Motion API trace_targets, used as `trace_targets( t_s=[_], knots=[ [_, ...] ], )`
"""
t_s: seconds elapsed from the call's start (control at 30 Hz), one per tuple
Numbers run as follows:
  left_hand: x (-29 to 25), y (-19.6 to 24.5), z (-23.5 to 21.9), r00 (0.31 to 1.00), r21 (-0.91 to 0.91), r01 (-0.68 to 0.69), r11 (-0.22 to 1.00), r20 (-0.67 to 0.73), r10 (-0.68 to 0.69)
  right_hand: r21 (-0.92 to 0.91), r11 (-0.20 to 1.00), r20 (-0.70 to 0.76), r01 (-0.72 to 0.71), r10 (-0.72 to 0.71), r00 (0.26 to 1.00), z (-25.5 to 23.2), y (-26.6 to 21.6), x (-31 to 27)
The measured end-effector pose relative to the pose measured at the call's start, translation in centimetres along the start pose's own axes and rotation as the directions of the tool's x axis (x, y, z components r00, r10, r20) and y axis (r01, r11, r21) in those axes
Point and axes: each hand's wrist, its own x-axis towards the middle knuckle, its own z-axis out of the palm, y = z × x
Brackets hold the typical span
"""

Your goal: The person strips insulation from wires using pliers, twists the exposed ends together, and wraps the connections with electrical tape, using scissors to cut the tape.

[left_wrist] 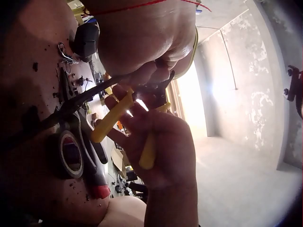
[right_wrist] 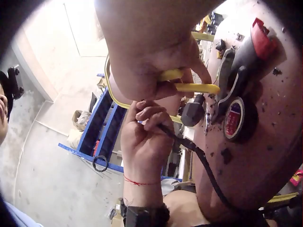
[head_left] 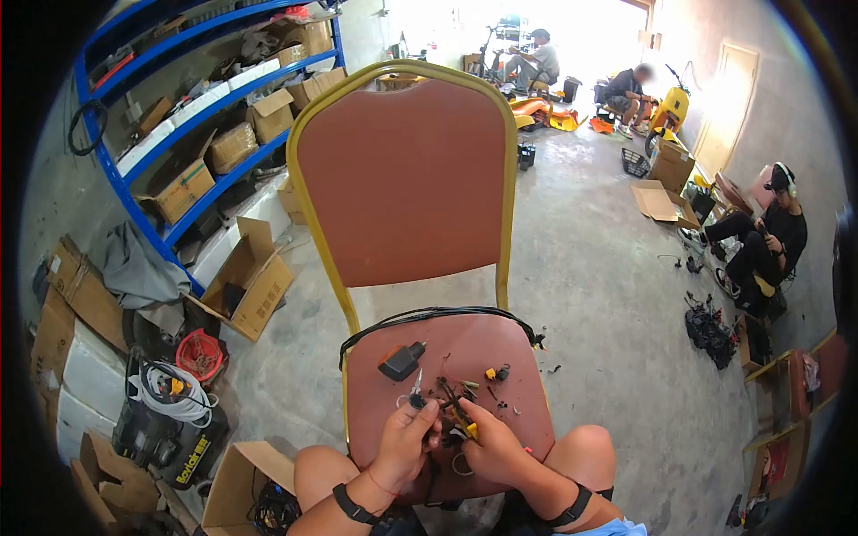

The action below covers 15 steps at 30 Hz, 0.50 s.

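Note:
Both hands meet low over the seat of a brown chair [head_left: 371, 344]. My left hand [head_left: 407, 442] pinches a black cable [right_wrist: 194, 146], which trails down past the seat in the right wrist view. In my right hand [head_left: 492, 444] are pliers with yellow handles [left_wrist: 113, 116], one handle partly inside the palm; their jaws point at the left fingers, which partly hide them. Beside the hands on the seat lie a roll of black tape [right_wrist: 234, 120], a tool with a red end [right_wrist: 262, 40], a black block-shaped thing [head_left: 402, 361] and a small yellow connector [head_left: 498, 373].
A black cable bundle [head_left: 438, 313] lies across the seat's back edge, below the backrest [head_left: 402, 179]. Boxes and a blue shelf [head_left: 179, 223] stand left, with an open carton [head_left: 241, 487] by the left knee. A seated person [head_left: 773, 232] is at the right.

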Motion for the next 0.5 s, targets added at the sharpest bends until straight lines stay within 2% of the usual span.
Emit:
trace_targets(
  t_s=[0.1, 0.2, 0.3, 0.33, 0.43, 0.5],
  knots=[
    [-0.5, 0.4, 0.5, 0.999, -0.002, 0.024, 1.0, -0.036, -0.024, -0.052, 0.997, -0.04, 0.065, -0.067, 0.997, 0.5, 1.0, 0.1],
    [-0.5, 0.5, 0.7, 0.998, -0.003, 0.022, 1.0, -0.052, -0.022, -0.017, 0.995, -0.056, 0.102, -0.102, 0.993, 0.6, 1.2, 0.3],
    [-0.2, 0.2, 0.2, 0.999, -0.005, -0.009, 1.0, -0.042, 0.009, 0.086, 0.994, -0.027, 0.069, -0.067, 0.997, 0.7, 1.2, 0.5],
    [-0.3, 0.3, 0.1, 1.0, -0.012, -0.012, 1.0, -0.029, 0.012, -0.015, 0.994, -0.061, 0.108, -0.109, 0.992, 0.5, 0.9, 0.3],
    [-0.7, 0.8, 0.6, 1.0, -0.019, -0.029, 0.999, -0.001, 0.029, -0.043, 0.992, -0.055, 0.119, -0.121, 0.991, 0.2, 0.9, 0.3],
    [-0.6, 0.9, 0.7, 0.998, -0.007, -0.062, 0.998, 0.027, 0.063, -0.113, 0.977, -0.105, 0.178, -0.19, 0.976, 0.4, 1.1, 0.3]
  ],
)
